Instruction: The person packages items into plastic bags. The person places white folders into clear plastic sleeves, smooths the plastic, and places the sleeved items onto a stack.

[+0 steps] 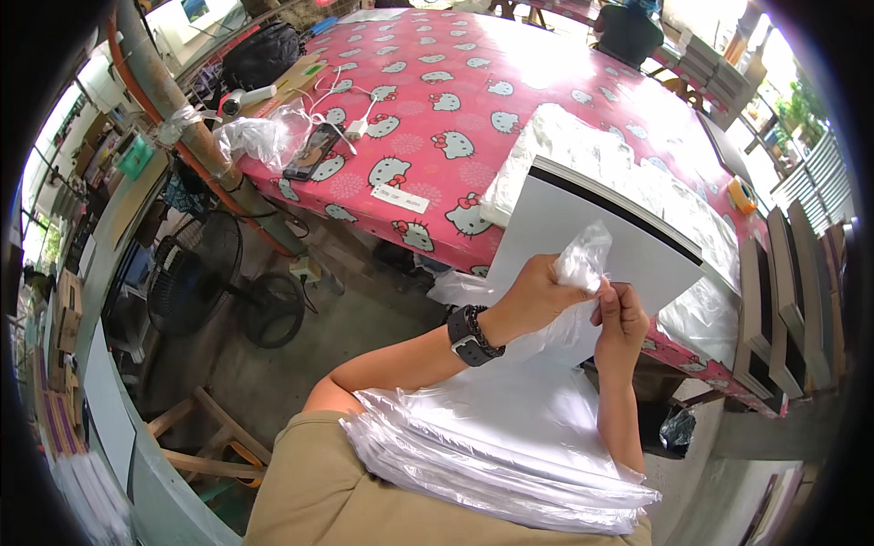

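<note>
My left hand [539,296], below a dark watch and a beaded bracelet, is closed around a bunched clear plastic bag [585,257] that puffs up above its fingers. Close beside it, my right hand [621,317] pinches the plastic between thumb and fingers. Behind both hands a thick white book-like block [583,218] with a black stripe along its far edge leans at the table edge. A stack of thin clear plastic bags [492,446] lies across my lap, under my forearms.
The pink-covered table [401,118] holds a phone [314,153], white cables, a paper strip [401,198], white plastic sheeting [555,136] and a tape roll [742,195]. Thick books [785,318] stand at right. A black fan [196,273] and a pole [173,118] are at left.
</note>
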Motion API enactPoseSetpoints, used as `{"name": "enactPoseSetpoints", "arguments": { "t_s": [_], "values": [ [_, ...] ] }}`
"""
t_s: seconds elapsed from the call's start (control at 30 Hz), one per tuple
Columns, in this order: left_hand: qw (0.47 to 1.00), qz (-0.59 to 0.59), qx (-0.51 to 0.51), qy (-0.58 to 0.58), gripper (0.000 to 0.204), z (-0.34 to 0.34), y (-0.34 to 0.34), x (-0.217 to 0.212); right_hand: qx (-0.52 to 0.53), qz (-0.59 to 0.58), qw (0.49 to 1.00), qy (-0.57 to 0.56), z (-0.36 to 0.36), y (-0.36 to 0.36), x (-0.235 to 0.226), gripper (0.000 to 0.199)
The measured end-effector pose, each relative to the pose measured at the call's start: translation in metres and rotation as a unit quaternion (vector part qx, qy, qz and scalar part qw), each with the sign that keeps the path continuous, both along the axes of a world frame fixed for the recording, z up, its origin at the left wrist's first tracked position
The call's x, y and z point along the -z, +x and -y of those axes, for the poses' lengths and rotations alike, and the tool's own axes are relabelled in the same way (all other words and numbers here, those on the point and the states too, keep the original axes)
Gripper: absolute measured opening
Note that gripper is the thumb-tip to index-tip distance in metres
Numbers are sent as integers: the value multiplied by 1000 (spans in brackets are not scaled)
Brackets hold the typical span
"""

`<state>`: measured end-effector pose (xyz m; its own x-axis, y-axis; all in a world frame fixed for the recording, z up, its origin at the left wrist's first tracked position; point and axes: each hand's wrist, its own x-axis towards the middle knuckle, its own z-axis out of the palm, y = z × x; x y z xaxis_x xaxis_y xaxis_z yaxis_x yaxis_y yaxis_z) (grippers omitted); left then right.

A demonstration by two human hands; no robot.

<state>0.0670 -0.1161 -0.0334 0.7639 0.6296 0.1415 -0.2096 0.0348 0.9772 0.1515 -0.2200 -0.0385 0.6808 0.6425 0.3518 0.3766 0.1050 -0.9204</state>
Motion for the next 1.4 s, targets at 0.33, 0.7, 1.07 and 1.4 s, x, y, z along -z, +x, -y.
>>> {"name": "enactPoseSetpoints", "arguments": {
  "t_s": [0.33, 0.7, 1.07, 1.4],
  "values": [
    [986, 104, 124, -40, 14, -4, -2, 17, -76, -111, 988, 82, 2, -4, 1, 11],
    [988, 42, 140, -43, 18, 2, -8, 17, 40, 148, 988, -9, 13, 0, 1, 17],
    [904, 139, 337, -224, 27, -27, -28, -7, -302, -215, 905, 210, 30, 34, -3, 25],
    [806, 26, -454, 379, 28, -149, -145, 14, -151, -229, 876, 396, 203, 184, -3, 21]
  ]
}}
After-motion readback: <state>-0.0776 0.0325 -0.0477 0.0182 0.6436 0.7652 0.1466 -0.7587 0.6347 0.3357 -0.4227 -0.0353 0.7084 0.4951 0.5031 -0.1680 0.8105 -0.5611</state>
